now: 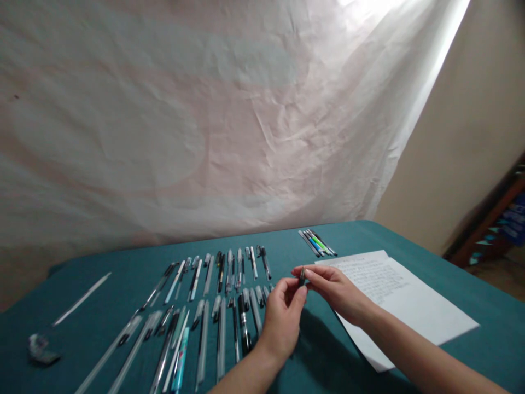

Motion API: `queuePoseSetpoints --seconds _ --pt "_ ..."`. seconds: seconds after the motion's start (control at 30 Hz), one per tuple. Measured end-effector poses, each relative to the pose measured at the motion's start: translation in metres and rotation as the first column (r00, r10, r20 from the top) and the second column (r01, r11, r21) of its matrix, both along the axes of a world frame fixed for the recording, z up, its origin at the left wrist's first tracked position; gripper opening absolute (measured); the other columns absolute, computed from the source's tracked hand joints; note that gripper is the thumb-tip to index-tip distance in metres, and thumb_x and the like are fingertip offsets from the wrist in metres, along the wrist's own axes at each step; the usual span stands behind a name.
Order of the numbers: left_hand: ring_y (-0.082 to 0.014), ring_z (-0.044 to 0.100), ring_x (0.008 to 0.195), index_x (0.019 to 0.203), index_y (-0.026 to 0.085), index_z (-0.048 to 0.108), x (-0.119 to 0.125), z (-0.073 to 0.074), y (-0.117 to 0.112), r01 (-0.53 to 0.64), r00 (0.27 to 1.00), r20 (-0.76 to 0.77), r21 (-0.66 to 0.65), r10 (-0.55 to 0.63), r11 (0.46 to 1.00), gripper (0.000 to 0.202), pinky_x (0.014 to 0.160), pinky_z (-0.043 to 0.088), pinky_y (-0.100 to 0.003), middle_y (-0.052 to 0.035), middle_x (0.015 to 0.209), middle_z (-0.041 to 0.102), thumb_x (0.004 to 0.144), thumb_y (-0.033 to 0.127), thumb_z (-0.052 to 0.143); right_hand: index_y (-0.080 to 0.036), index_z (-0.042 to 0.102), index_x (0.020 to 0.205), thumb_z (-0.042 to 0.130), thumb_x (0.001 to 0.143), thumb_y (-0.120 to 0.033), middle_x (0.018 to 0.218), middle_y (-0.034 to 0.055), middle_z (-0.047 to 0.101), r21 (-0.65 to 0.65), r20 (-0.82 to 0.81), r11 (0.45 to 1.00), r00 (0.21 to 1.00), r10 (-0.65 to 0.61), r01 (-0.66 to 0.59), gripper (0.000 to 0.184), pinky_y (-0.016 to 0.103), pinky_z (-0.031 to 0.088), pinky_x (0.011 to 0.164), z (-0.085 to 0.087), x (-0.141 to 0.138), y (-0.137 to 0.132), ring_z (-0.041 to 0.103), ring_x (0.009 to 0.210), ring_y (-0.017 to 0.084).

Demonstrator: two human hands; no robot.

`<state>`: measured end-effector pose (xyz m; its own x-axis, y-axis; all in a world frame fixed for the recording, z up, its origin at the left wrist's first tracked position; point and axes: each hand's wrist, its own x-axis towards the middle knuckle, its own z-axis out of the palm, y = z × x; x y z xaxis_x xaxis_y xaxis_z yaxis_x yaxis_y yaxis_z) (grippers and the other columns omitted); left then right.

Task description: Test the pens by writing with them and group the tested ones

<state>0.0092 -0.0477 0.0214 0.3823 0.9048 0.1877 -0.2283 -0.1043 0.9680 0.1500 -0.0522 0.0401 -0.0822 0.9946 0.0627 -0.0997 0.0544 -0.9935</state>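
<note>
nearby, pens [222,336] by l hand [283,314], r arm [402,334] partly blocks paper [414,298].

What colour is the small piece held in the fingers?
The small piece looks dark, nearly black, in the head view; blur hides finer shades.

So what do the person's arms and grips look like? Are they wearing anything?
The left grip and the right grip are both ungloved. No watch or bracelet shows on either wrist. The left forearm and right forearm are bare, with no sleeve in view. I can't see any markings, but it's too blurry to be sure about tiny things like rings.
</note>
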Motion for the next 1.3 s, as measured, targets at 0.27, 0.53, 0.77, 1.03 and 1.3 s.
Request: queuePoseSetpoints --seconds 0.27,0.53,0.77,1.03,1.3 --pt "-0.0168 0.056 0.083 0.094 0.015 0.057 0.0009 -0.0021 0.0021 0.009 1.000 0.022 -0.008 -0.009 1.000 0.022 0.077 0.042 -0.028 -0.0065 0.091 0.062 0.080 0.032 0.054 -0.017 0.066 0.090 0.062 0.074 -0.042 0.092 0.0058 0.065 -0.006 -0.018 1.000 0.999 -0.028 0.028 0.030 0.030 0.042 0.076 -0.0008 -0.0011 -0.0004 0.056 0.085 0.017" --pt "-0.0151 0.055 0.077 0.089 0.015 0.057 0.0000 -0.0029 0.0013 0.003 1.000 -0.017 -0.013 -0.003 1.000 0.021 0.071 0.042 -0.025 -0.0044 0.084 0.061 0.079 0.033 0.056 -0.016 0.065 0.076 0.068 0.069 -0.039 0.074 0.0017 0.063 0.017 0.007 0.996 0.996 -0.087 0.087 0.025 0.026 0.041 0.067 -0.0013 -0.0020 0.0002 0.054 0.069 0.013" --pt "-0.0138 0.052 0.073 0.085 0.014 0.055 0.0006 -0.0017 0.0023 -0.014 0.999 -0.029 -0.014 0.013 1.000 0.019 0.068 0.041 -0.024 -0.0031 0.079 0.058 0.079 0.032 0.056 -0.016 0.068 0.088 0.060 0.076 -0.042 0.087 0.0048 0.065 0.035 0.015 0.999 1.000 0.008 -0.008 0.030 0.029 0.040 0.076 0.0003 -0.0034 -0.0012 0.055 0.081 0.016" --pt "-0.0113 0.047 0.068 0.080 0.014 0.051 -0.0002 0.0001 0.0007 -0.008 0.999 -0.044 0.016 0.008 1.000 0.018 0.063 0.039 -0.022 0.0007 0.072 0.053 0.078 0.031 0.057 -0.015 0.068 0.080 0.062 0.075 -0.036 0.077 0.0020 0.063 0.098 0.066 0.994 0.996 -0.062 0.056 0.022 0.026 0.038 0.070 0.0036 -0.0045 -0.0035 0.051 0.073 0.013" --pt "-0.0105 0.048 0.067 0.079 0.015 0.051 0.0011 -0.0010 -0.0001 -0.021 0.999 -0.031 -0.004 0.021 1.000 0.019 0.063 0.039 -0.021 0.0014 0.072 0.054 0.077 0.032 0.059 -0.014 0.064 0.081 0.058 0.078 -0.035 0.076 0.0027 0.061 0.128 0.164 0.988 0.981 -0.106 0.085 0.022 0.024 0.040 0.064 0.0025 -0.0065 -0.0041 0.051 0.070 0.013"
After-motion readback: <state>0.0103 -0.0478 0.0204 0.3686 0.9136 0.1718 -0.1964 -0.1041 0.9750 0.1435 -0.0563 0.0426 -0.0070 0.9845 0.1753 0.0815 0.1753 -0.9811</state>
